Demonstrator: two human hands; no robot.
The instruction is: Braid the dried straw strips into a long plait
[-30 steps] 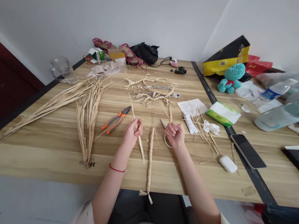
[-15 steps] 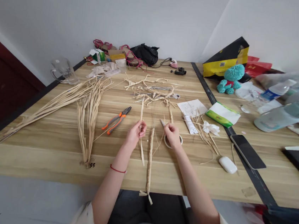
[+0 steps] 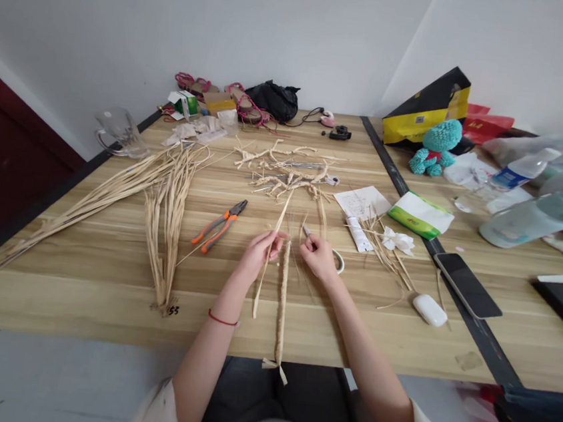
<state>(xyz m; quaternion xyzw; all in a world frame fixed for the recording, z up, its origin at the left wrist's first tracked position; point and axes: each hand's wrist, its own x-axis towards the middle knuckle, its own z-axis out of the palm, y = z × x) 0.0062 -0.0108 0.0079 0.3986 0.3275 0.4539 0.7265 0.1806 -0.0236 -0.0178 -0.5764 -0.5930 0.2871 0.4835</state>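
Note:
My left hand (image 3: 258, 252) pinches a pale flat straw strip (image 3: 259, 289), whose upper part slants up to the twisted straw pieces (image 3: 289, 183). In my closed right hand (image 3: 319, 258) is a small pointed grey tool (image 3: 306, 231); its tip shows past the fingers, the rest is hidden. Between my hands a straw-wrapped rod (image 3: 283, 298) lies lengthwise, its lower end with loose strip tails past the table edge. A white tape roll (image 3: 339, 263) sits partly behind my right hand. Thin loose straw fibres lie by both hands.
Orange-handled pliers (image 3: 219, 226) and a big straw bundle (image 3: 164, 225) lie to the left, near a glass mug (image 3: 121, 132). On the right are a white tube (image 3: 358, 234), straw scraps, a white case (image 3: 429, 310), a phone (image 3: 467, 285) and a bottle (image 3: 537, 218).
My left hand has shifted slightly right, toward the wrapped rod, and its strip now slants the other way. My right hand has moved a little left and down, still with the pointed tool.

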